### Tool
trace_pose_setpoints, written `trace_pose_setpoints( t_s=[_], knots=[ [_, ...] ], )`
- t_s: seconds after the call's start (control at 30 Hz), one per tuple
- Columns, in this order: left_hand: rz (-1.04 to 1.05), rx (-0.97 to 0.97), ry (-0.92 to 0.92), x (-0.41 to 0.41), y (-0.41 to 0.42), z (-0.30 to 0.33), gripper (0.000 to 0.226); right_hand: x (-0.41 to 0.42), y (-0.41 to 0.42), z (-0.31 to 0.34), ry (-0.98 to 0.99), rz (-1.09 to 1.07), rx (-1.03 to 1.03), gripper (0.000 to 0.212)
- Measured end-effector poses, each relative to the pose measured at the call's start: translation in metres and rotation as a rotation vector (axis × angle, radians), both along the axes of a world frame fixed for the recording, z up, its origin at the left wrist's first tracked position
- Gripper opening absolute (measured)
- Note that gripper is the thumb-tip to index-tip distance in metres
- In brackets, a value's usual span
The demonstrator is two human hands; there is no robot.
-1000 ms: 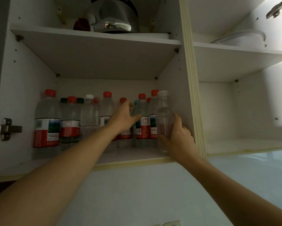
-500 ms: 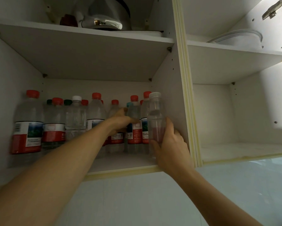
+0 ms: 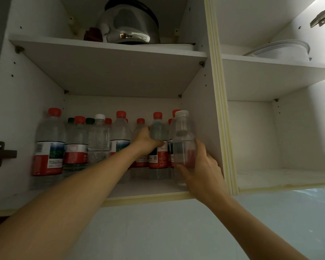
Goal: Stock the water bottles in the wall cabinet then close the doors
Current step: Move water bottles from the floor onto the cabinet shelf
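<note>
The open wall cabinet [image 3: 150, 197] holds several water bottles on its lower left shelf, most with red caps and red labels. My right hand [image 3: 203, 169] grips a clear white-capped bottle [image 3: 183, 136] standing at the shelf's right end, close to the divider panel. My left hand [image 3: 145, 140] reaches deeper in and curls round a red-capped bottle [image 3: 157, 128] just left of it. A large red-capped bottle [image 3: 50, 141] stands at the far left, and a white-capped one [image 3: 99, 137] sits in the row.
A steel kettle [image 3: 128, 25] sits on the upper left shelf. The right compartment's lower shelf [image 3: 285, 182] is bare, with a white lidded container [image 3: 281, 51] above it. A door hinge [image 3: 0, 153] juts out at the left edge. Pale tiled wall lies below the cabinet.
My left hand has moved right and closed round the red-capped bottle. My right hand keeps hold of the clear bottle at the shelf's right end. The camera shifted slightly.
</note>
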State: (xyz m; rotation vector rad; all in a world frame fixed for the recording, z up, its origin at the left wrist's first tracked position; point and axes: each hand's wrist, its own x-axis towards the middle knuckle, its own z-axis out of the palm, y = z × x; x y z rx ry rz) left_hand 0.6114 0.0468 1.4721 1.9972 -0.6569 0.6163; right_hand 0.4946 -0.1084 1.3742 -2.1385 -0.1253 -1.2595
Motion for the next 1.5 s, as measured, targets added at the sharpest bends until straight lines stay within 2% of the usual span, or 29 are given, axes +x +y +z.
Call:
trace_pose_setpoints(
  t_s=[0.03, 0.07, 0.17, 0.23, 0.3, 0.43, 0.67, 0.9, 0.97, 1.03, 1.07, 1.13, 1.23, 1.33, 1.4, 1.47, 1.5],
  knots=[
    [0.038, 0.033, -0.021, -0.004, 0.003, 0.002, 0.05, 0.0, 0.0, 0.001, 0.0, 0.013, 0.001, 0.083],
    [0.097, 0.086, -0.048, -0.008, 0.007, 0.006, 0.063, 0.0, 0.001, 0.001, 0.003, 0.029, 0.002, 0.084],
    [0.314, 0.303, -0.115, -0.018, 0.015, 0.019, 0.125, -0.001, 0.005, 0.002, 0.024, 0.081, 0.008, 0.085],
    [0.338, 0.408, -0.149, -0.022, 0.018, 0.027, 0.139, -0.001, 0.007, 0.004, 0.047, 0.098, 0.005, 0.085],
    [0.345, 0.524, -0.196, -0.023, 0.019, 0.032, 0.136, 0.001, 0.008, 0.009, 0.073, 0.105, -0.013, 0.085],
    [0.589, 0.741, -0.257, -0.021, 0.025, 0.042, 0.11, 0.008, 0.011, 0.02, 0.15, 0.153, -0.024, 0.085],
    [0.629, 0.826, -0.266, -0.012, 0.048, 0.045, 0.106, 0.022, 0.028, 0.028, 0.232, 0.012, -0.21, 0.084],
    [0.58, 0.721, -0.376, -0.019, 0.054, 0.025, 0.094, 0.027, 0.036, 0.034, 0.279, -0.007, -0.294, 0.079],
    [0.532, 0.538, -0.483, -0.019, 0.052, 0.011, 0.08, 0.023, 0.028, 0.043, 0.262, 0.041, -0.263, 0.06],
    [0.457, 0.342, -0.598, -0.02, 0.045, -0.005, 0.072, 0.02, 0.016, 0.062, 0.148, 0.09, -0.18, 0.032],
    [0.423, 0.302, -0.633, -0.021, 0.04, -0.012, 0.076, 0.018, 0.009, 0.076, 0.063, 0.089, -0.137, 0.019],
    [0.397, 0.362, -0.667, -0.022, 0.032, -0.02, 0.089, 0.018, -0.001, 0.103, -0.039, 0.078, -0.076, 0.008],
    [0.408, 0.528, -0.72, -0.017, 0.03, -0.023, 0.105, 0.026, -0.005, 0.131, 0.066, 0.039, -0.111, 0.049],
    [0.4, 0.666, -0.759, -0.009, 0.035, -0.024, 0.114, 0.035, -0.003, 0.139, 0.238, 0.078, -0.118, 0.054],
    [0.377, 0.708, -0.748, -0.004, 0.038, -0.025, 0.115, 0.037, -0.002, 0.138, 0.308, 0.151, -0.1, 0.047],
    [0.371, 0.715, -0.746, -0.001, 0.038, -0.026, 0.116, 0.037, -0.001, 0.134, 0.359, 0.142, -0.185, 0.024],
    [0.376, 0.715, -0.754, 0.0, 0.038, -0.027, 0.117, 0.039, 0.001, 0.132, 0.365, 0.131, -0.236, 0.019]
  ],
)
